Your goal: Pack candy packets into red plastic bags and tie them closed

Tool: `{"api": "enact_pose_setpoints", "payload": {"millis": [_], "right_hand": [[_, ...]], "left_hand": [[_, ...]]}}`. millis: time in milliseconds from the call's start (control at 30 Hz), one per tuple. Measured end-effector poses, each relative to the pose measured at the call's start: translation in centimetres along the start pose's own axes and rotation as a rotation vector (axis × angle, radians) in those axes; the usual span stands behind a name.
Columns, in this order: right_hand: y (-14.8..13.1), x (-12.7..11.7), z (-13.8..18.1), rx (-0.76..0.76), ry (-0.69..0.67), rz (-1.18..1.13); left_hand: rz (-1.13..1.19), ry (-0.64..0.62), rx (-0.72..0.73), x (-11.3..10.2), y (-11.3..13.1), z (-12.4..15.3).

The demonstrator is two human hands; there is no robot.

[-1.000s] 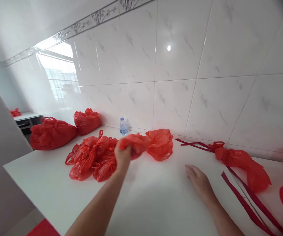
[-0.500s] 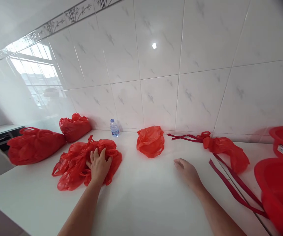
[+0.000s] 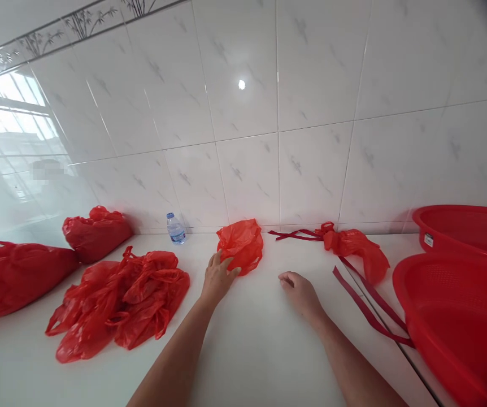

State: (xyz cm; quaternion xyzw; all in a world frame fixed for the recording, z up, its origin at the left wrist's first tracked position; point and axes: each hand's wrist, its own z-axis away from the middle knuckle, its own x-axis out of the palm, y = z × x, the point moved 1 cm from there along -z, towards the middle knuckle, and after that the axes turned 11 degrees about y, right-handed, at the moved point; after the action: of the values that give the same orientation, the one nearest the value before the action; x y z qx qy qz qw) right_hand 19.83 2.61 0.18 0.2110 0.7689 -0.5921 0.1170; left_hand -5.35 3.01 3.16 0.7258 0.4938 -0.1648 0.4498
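My left hand is open, fingers spread, at the near left edge of a crumpled red plastic bag in the middle of the white counter. Its fingertips overlap the bag's edge; I cannot tell whether they press on it. To the right, my right hand hovers low or rests on the counter with its fingers curled in, and nothing shows in it. A loose heap of red plastic bags lies to the left of my left hand.
Two full red bags sit at the far left. A small water bottle stands near the tiled wall. On the right are a twisted red bag, dark red ribbons and two red plastic basins.
My left hand has left the heap of red bags and moved right to the single bag. The view has turned right; my right hand keeps its curled pose.
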Motion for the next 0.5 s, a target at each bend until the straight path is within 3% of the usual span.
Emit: {"api": "enact_pose_setpoints", "payload": {"millis": [67,167,500], "right_hand": [[0.0,0.0,-0.1,-0.009,0.003,0.009],[-0.3,0.1,-0.1,-0.022,0.004,0.040],[-2.8,0.4,1.6,0.026,0.265,0.064]], "left_hand": [[0.018,-0.003,-0.136,0.9,0.1,0.2],[0.094,-0.001,-0.177,1.9,0.5,1.5],[0.369,-0.148,0.132,2.2,4.0,6.9]]}}
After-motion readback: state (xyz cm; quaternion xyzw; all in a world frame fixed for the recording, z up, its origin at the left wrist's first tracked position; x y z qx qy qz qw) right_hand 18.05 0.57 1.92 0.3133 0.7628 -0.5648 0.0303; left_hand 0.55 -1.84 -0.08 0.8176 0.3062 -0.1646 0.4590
